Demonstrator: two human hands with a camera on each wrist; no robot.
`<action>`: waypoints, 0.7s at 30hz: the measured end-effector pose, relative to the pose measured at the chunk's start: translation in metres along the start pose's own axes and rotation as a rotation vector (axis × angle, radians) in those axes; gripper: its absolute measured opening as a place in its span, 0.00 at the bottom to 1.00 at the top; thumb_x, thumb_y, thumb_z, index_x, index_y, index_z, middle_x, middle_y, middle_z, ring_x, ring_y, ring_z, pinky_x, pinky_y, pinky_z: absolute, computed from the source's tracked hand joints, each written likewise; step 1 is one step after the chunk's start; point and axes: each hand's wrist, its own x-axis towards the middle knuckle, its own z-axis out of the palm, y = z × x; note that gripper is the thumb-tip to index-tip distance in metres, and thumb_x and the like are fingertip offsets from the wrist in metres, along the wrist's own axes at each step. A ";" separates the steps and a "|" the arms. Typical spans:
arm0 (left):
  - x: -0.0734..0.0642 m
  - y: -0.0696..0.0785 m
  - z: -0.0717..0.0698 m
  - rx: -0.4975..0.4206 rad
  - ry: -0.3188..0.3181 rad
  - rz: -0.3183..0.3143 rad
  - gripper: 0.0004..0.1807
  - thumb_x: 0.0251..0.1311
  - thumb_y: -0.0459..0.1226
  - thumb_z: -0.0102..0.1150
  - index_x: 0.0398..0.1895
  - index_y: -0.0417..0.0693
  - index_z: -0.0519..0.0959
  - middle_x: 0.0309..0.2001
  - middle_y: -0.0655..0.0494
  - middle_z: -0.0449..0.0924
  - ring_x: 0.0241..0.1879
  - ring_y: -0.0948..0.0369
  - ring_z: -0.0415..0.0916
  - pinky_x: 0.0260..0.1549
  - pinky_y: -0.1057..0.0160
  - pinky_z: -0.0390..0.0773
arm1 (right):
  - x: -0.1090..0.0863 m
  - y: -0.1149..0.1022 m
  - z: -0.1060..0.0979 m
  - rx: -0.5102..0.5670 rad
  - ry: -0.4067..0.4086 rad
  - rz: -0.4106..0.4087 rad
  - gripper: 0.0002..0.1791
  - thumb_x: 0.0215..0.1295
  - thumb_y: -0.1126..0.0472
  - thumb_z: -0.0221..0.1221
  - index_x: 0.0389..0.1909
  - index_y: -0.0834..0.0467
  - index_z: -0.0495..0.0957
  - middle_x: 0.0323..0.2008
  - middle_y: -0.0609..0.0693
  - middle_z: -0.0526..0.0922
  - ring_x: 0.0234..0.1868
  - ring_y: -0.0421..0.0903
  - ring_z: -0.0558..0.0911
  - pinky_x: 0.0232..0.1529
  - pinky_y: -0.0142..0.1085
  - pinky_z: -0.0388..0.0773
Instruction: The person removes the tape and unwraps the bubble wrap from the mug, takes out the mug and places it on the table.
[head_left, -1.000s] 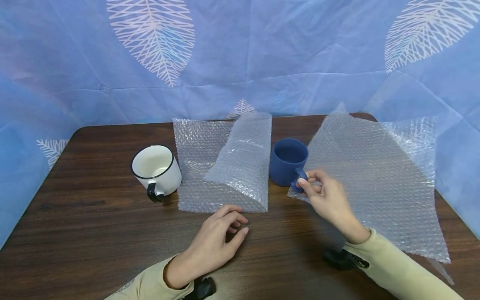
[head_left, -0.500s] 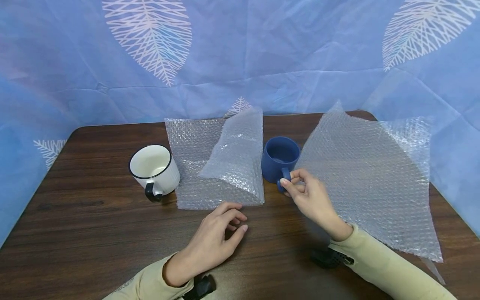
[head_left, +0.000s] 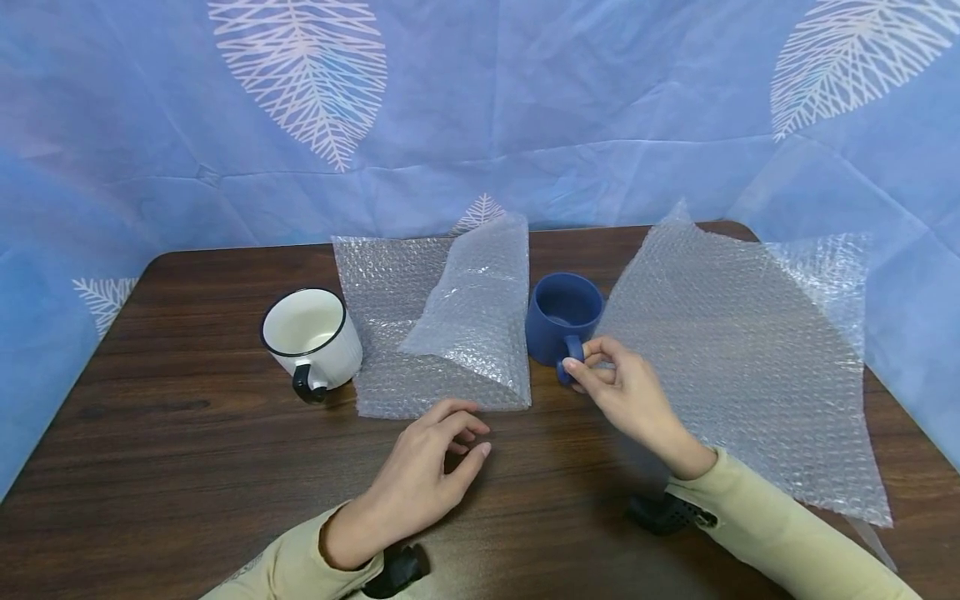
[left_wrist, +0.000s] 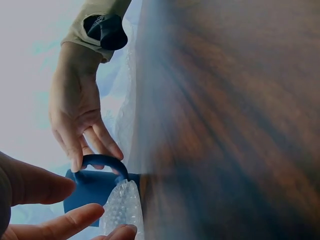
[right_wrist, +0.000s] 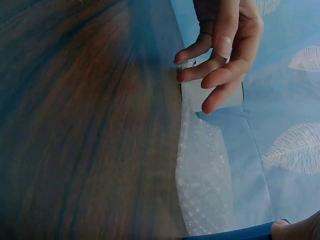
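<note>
My right hand [head_left: 630,396] pinches the handle of a blue mug [head_left: 555,329] between thumb and fingers; the mug stands upright between two sheets of bubble wrap. In the left wrist view the same mug [left_wrist: 85,192] shows with the right hand [left_wrist: 77,107] at its handle. My left hand [head_left: 420,471] is held relaxed, fingers loosely bent and holding nothing, near the front edge of the partly folded bubble wrap [head_left: 382,292]. In the right wrist view that left hand [right_wrist: 230,55] hangs in front of the white mug.
A white mug [head_left: 330,354] with dark rim and black handle stands left of the folded sheet. A larger bubble wrap sheet [head_left: 750,375] covers the right side of the brown wooden table [head_left: 187,467]. A blue leaf-patterned cloth [head_left: 562,100] hangs behind.
My right hand has drawn the blue mug slightly left, closer to the folded bubble wrap, and that sheet sits slightly further left too. The left hand has hardly moved.
</note>
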 end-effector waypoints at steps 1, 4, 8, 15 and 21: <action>0.000 0.000 -0.001 0.002 0.004 0.000 0.07 0.62 0.33 0.59 0.41 0.40 0.81 0.54 0.46 0.75 0.39 0.59 0.81 0.37 0.67 0.82 | 0.000 0.000 -0.001 0.002 -0.004 0.003 0.15 0.69 0.58 0.56 0.45 0.67 0.71 0.40 0.62 0.81 0.38 0.55 0.87 0.34 0.32 0.81; 0.000 0.000 -0.002 0.002 0.016 0.005 0.07 0.61 0.33 0.60 0.41 0.40 0.81 0.54 0.46 0.75 0.39 0.59 0.81 0.37 0.67 0.82 | 0.002 0.001 -0.003 0.021 -0.011 0.013 0.16 0.70 0.58 0.56 0.46 0.68 0.71 0.41 0.63 0.81 0.40 0.55 0.87 0.38 0.38 0.83; 0.001 -0.001 -0.003 0.005 0.028 0.006 0.07 0.61 0.32 0.60 0.41 0.40 0.81 0.54 0.46 0.76 0.39 0.59 0.81 0.37 0.67 0.82 | 0.003 0.002 -0.005 0.047 -0.016 0.026 0.17 0.70 0.58 0.56 0.48 0.69 0.71 0.44 0.64 0.80 0.42 0.55 0.86 0.42 0.40 0.83; 0.003 0.000 -0.007 0.070 0.074 -0.006 0.09 0.60 0.34 0.62 0.42 0.41 0.82 0.54 0.48 0.77 0.39 0.59 0.81 0.38 0.64 0.81 | 0.003 0.004 -0.006 0.025 0.002 0.031 0.18 0.69 0.57 0.57 0.49 0.67 0.70 0.43 0.63 0.80 0.41 0.55 0.86 0.41 0.39 0.83; 0.003 -0.001 -0.015 0.155 0.108 -0.051 0.11 0.60 0.37 0.62 0.45 0.45 0.82 0.56 0.49 0.76 0.42 0.60 0.80 0.40 0.61 0.81 | -0.003 -0.004 -0.010 -0.091 0.108 -0.067 0.15 0.66 0.62 0.59 0.49 0.64 0.70 0.41 0.60 0.82 0.42 0.55 0.85 0.38 0.34 0.82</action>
